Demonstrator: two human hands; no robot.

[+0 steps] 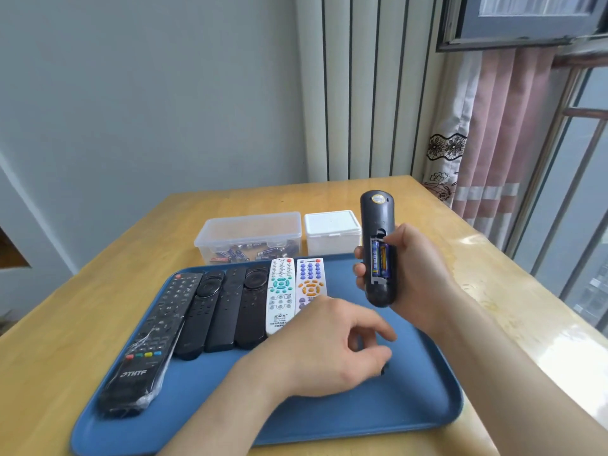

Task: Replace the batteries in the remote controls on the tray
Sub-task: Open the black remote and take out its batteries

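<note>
Lying in clear tub (296, 233): batteries (237, 255)

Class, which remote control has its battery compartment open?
The dark grey remote control in the right hand: two batteries show. Others lie on the blue tray.

The right hand (418, 268) is held up, its forearm coming in from the lower right, fingers and thumb wrapped round an upright dark grey plastic remote control (377, 215). The left hand (329, 343) reaches forward and low, palm down, fingers curled; whether they pinch anything is unclear
</note>
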